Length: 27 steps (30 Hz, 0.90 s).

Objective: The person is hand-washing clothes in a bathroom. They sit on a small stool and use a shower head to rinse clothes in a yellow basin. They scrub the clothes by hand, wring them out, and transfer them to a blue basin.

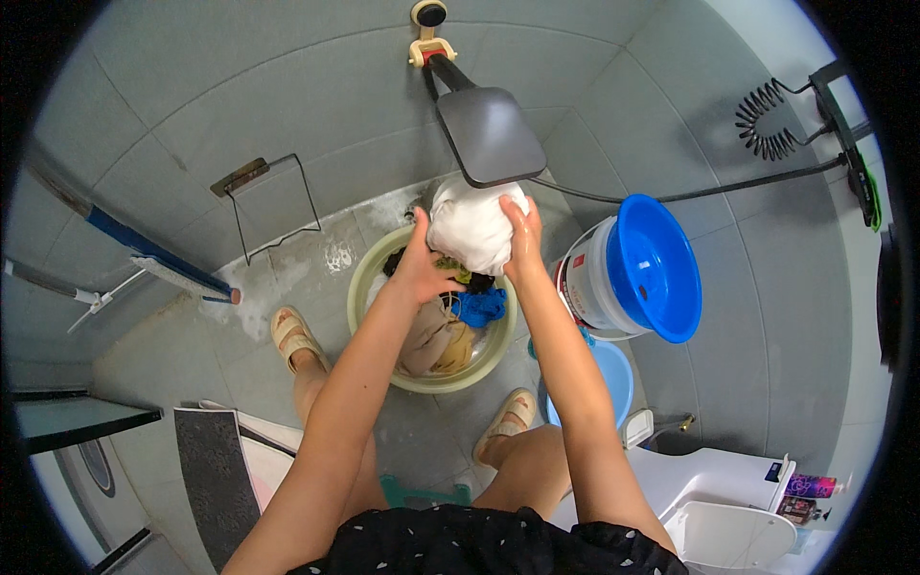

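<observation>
While both bare forearms reached forward over the floor, one white cloth bundle (468,230), wadded and rounded, was held up between the hands above the far rim of a pale-green round basin (431,386).

Right hand (524,244): fingers curled onto the bundle's right side, grasping it. Left hand (417,273): fingers spread, thumb apart, palm turned toward the bundle's left side; whether it bore any weight could not be told.

Basin contents: one bright blue cloth (482,305), one beige cloth (422,340), one tan cloth (457,353), and dark pieces partly hidden by the hands.

Overhead: one square grey shower head (492,134), in a wall bracket (433,50), overlapping the bundle's upper edge in this view; gap between them not determinable.

To the right: one deep blue basin (656,268) atop a white bucket (589,278); one light-blue basin (616,379) on the floor.

Condition notes: with the left fingers so loose, the bundle could slip or unroll, dropping beyond the rim onto the tiled floor (335,230), where whitish foam lay. Lifted higher, it might knock the shower head. Foam underfoot could make the beige sandals (287,331) slide.
</observation>
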{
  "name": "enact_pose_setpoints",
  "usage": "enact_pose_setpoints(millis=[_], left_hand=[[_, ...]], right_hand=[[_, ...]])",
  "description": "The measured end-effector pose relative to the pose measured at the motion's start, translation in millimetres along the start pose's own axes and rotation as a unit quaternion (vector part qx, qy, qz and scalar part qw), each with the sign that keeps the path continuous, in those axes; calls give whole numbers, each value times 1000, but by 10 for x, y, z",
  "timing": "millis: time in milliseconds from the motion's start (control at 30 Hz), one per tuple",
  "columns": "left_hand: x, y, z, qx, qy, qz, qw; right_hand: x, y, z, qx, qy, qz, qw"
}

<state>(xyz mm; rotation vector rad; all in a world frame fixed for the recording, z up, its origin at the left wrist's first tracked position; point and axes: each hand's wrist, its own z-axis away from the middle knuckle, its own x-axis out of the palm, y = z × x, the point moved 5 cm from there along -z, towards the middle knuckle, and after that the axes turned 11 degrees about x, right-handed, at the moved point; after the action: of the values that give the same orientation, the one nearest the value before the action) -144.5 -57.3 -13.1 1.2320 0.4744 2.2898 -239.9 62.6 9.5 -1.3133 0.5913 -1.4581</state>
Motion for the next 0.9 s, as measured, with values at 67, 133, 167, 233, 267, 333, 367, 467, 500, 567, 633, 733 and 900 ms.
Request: enact_pose_setpoints(millis=[67,133,167,233,267,333,367,467,500,567,633,733,900], left_hand=[[190,-10,30,-3,-230,145,962],[161,-13,-49,19,-234,186,954],[115,-6,-97,33,-218,187,957],[-14,20,-222,147,-111,143,972],[1,-4,-254,148,-116,121,975],[12,-42,-322,153,-125,76,977],[41,-49,-318,143,-106,74,981],[104,-123,-185,59,-127,107,984],[107,-121,-189,67,-149,77,984],[153,-67,-129,59,-148,50,986],[191,-56,-117,63,-167,17,984],[64,-25,-191,75,-122,-59,988],[85,-78,-24,-80,-140,84,983]], right_hand=[[114,29,257,-30,-2,63,998],[237,-42,536,-179,17,249,952],[429,-149,794,-187,12,265,946],[267,153,699,-141,-27,311,939],[206,206,682,-109,-38,323,939],[62,258,599,-69,42,338,938],[26,252,561,-49,81,344,934],[128,432,474,97,1,29,995],[130,497,436,134,-57,-13,989],[128,555,365,191,-106,-100,971],[112,539,322,236,-134,-161,949],[144,441,215,216,-115,-135,960],[146,100,236,-61,-32,212,975]])
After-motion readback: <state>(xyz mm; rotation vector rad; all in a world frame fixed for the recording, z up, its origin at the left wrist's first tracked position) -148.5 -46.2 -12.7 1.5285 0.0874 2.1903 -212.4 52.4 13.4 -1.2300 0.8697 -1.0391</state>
